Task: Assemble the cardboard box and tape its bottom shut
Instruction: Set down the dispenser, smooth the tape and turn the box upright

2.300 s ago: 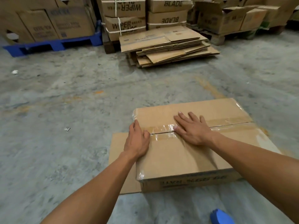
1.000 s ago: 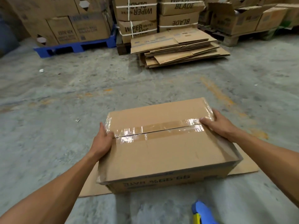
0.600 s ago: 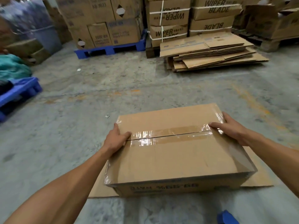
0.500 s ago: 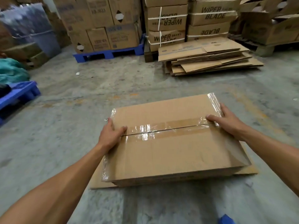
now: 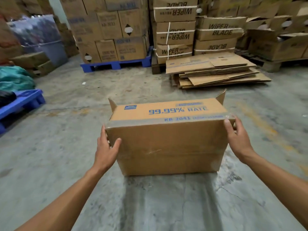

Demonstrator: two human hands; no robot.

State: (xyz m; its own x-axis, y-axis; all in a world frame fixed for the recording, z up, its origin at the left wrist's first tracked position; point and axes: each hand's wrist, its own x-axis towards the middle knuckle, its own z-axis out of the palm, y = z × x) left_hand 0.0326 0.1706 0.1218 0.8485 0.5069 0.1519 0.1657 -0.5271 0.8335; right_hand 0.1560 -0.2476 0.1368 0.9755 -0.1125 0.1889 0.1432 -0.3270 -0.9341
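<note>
The cardboard box (image 5: pixel 166 139) no longer lies with its taped seam facing up, as it did half a second ago: it is now tipped over onto an edge, so the taped bottom faces the person and the printed long side, with its blue "99.99% RATE" lettering, faces upward. The open top flaps point away, two corners of them showing at the far edge. Clear tape shows as a shiny band wrapped over the top edge and corners. This suggests the taping is done and the box is being turned upright, so the task looks nearly complete. The left hand (image 5: pixel 106 147) holds the box's left end near the top corner, thumb pressed on the near face and fingers curled round the side. The right hand (image 5: pixel 236 139) clasps the right end, fingers wrapped behind the corner. The box sits between both hands on the concrete floor (image 5: pixel 58 155), its lower edge seemingly resting there. Flattened cartons (image 5: pixel 216 72) lie well beyond it.
</note>
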